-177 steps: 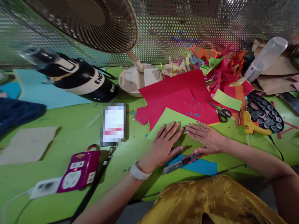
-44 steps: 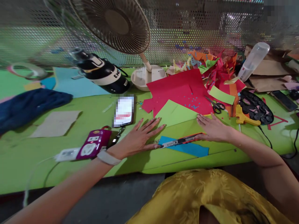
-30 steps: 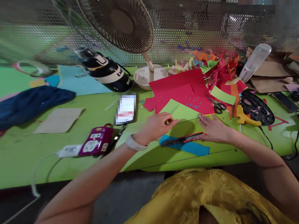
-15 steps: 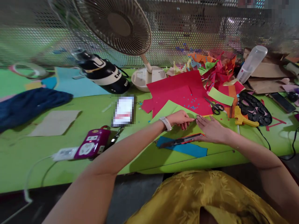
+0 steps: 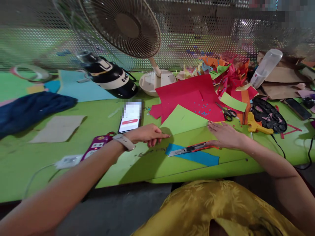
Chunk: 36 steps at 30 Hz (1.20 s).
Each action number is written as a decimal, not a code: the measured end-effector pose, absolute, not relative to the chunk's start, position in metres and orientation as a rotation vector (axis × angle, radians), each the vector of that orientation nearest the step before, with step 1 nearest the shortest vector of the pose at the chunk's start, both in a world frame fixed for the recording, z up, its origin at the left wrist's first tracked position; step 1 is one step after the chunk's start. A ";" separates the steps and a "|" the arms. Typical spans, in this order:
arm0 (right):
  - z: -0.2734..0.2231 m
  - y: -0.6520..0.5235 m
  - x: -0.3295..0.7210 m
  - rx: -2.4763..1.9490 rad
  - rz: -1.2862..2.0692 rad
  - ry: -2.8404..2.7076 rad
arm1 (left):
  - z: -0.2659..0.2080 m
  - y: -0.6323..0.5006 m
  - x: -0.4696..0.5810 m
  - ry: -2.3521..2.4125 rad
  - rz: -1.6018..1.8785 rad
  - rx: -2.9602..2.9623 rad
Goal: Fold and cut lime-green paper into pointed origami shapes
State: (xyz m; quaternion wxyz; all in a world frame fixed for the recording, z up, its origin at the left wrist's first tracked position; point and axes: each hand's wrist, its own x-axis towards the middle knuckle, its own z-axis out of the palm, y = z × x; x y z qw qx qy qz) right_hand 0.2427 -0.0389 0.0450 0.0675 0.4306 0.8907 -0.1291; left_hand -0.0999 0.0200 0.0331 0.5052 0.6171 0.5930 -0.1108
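A light green paper [image 5: 183, 119] lies folded on the green table, its front edge running between my hands. My left hand [image 5: 153, 133], wearing a pale wristband, is at that edge's left end; its index finger points right and the other fingers are curled, with nothing in them. Flat and open, my right hand [image 5: 225, 135] rests its fingertips on the paper's right corner. Its thumb is by the handle end of an orange-and-black box cutter [image 5: 190, 148], whose blade is out. The cutter lies across a blue paper strip [image 5: 206, 158].
Behind are red paper [image 5: 182, 93], scissors [image 5: 228, 113] and a fan [image 5: 157, 78]. A yellow glue gun [image 5: 258, 125] and a black palette [image 5: 268, 114] lie right. Leftward are a phone [image 5: 130, 114], a purple power strip [image 5: 97, 144] and a black bottle [image 5: 113, 78].
My left hand has moved left along the front edge of the green paper, away from my right hand. The green paper lies flatter. My right hand has hardly moved.
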 end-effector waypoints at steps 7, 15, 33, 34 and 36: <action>0.031 -0.018 0.236 1.736 -0.136 2.712 | 0.058 0.022 -0.107 1.568 0.014 1.545; 0.008 0.002 0.239 1.851 -0.399 2.804 | 0.054 0.032 -0.071 1.444 0.518 1.492; 0.009 0.000 0.235 2.380 -2.160 2.604 | 0.056 0.015 -0.063 1.019 0.168 1.386; 0.010 0.000 0.235 2.416 -2.228 2.576 | 0.059 0.013 -0.064 0.902 0.115 1.382; 0.012 0.000 0.236 2.495 -2.330 2.528 | 0.063 0.008 -0.063 0.697 -0.024 1.335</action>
